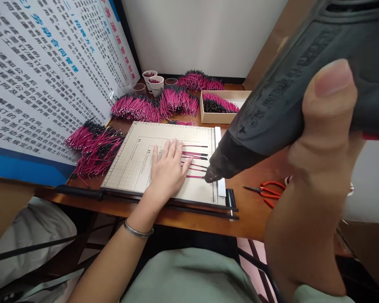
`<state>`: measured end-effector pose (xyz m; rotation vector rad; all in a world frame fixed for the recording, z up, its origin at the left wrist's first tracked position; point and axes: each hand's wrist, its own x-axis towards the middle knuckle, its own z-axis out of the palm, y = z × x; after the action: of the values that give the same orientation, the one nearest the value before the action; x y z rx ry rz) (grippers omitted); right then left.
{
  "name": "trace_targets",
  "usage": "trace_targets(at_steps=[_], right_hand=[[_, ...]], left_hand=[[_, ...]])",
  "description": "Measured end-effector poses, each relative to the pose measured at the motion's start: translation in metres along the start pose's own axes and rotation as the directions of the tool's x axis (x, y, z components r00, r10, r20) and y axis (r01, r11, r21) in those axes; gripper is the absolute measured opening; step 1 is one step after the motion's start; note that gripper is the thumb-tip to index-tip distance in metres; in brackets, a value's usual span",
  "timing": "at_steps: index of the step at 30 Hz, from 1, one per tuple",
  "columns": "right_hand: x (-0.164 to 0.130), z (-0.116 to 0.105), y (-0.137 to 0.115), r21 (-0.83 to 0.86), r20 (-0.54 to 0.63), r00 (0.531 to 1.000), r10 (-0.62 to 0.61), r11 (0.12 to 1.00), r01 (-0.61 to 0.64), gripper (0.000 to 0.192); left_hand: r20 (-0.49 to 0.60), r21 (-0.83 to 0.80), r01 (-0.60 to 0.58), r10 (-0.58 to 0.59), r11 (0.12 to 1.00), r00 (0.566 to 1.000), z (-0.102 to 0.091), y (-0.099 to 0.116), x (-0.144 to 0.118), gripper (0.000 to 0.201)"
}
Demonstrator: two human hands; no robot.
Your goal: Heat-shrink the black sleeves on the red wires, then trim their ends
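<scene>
My right hand (316, 164) is wrapped round the dark body of a heat gun (290, 88), with the thumb along its side. Its nozzle tip points down and left, close to the black ends of several pink wires (195, 156). These wires lie side by side, a little apart, on a cream paper-cutter board (129, 160). My left hand (169, 168) lies flat across their other ends, fingers spread, pressing them to the board. Whether the nozzle touches the lowest wire, I cannot tell. The far ends of the wires are hidden under my palm.
Orange-handled pliers (268, 191) lie right of the board. Bundles of pink wires (135, 107) are piled behind and to its left. A cardboard box (217, 118) holds more wires, near paper cups (156, 86). The cutter's black handle (78, 191) runs along the front edge.
</scene>
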<state>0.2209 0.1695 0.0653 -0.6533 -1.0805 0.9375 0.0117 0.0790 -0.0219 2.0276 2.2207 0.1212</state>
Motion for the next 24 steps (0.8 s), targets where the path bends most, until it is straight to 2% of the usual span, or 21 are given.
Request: trace_targets(at_steps=[2, 4, 7, 9, 10, 12, 14, 17, 19, 21, 24], right_hand=[[-0.009, 0.0, 0.002, -0.199, 0.071, 0.97, -0.234, 0.949, 0.243, 0.059], [-0.015, 0.009, 0.008, -0.287, 0.049, 0.929, -0.366, 0.886, 0.364, 0.054], [-0.019, 0.03, 0.009, -0.24, -0.157, 0.902, -0.402, 0.901, 0.36, 0.059], [-0.021, 0.041, 0.001, -0.127, -0.299, 0.891, -0.341, 0.94, 0.317, 0.065], [-0.023, 0.045, -0.005, -0.061, -0.323, 0.902, -0.287, 0.957, 0.283, 0.063], [-0.026, 0.047, -0.014, -0.005, -0.225, 0.957, -0.182, 0.983, 0.185, 0.052], [-0.024, 0.044, -0.017, -0.062, -0.152, 0.972, -0.182, 0.983, 0.174, 0.039], [-0.009, 0.034, -0.005, -0.199, -0.111, 0.955, -0.275, 0.948, 0.249, 0.022], [0.005, 0.029, 0.007, -0.165, -0.151, 0.924, -0.35, 0.931, 0.326, 0.024], [0.018, 0.025, 0.017, -0.11, -0.122, 0.928, -0.353, 0.934, 0.341, 0.024], [0.028, 0.02, 0.021, -0.115, -0.024, 0.944, -0.329, 0.939, 0.325, 0.026]], left_hand=[[0.0, -0.004, 0.003, -0.003, 1.0, 1.0, -0.001, 0.0, 0.001, 0.065], [-0.001, -0.012, 0.016, -0.016, 1.0, 1.0, -0.002, -0.001, 0.002, 0.064], [-0.013, -0.019, 0.031, -0.032, 0.999, 0.999, -0.005, -0.001, 0.003, 0.063], [-0.032, -0.012, 0.033, -0.034, 0.999, 0.999, -0.007, 0.0, 0.006, 0.062], [-0.041, -0.008, 0.032, -0.033, 0.999, 0.999, -0.007, 0.0, 0.008, 0.062], [-0.051, -0.003, 0.019, -0.019, 1.0, 0.999, -0.008, 0.0, 0.013, 0.061], [-0.042, -0.003, -0.018, 0.018, 1.0, 0.999, -0.007, 0.0, 0.016, 0.062], [-0.001, 0.0, -0.074, 0.074, 0.997, 0.997, -0.004, 0.0, 0.016, 0.061], [0.021, 0.005, -0.082, 0.082, 0.997, 0.996, -0.002, 0.0, 0.015, 0.061], [0.027, 0.006, -0.081, 0.081, 0.997, 0.996, -0.001, 0.0, 0.014, 0.061], [0.015, -0.01, -0.079, 0.079, 0.997, 0.997, -0.002, -0.002, 0.015, 0.061]])
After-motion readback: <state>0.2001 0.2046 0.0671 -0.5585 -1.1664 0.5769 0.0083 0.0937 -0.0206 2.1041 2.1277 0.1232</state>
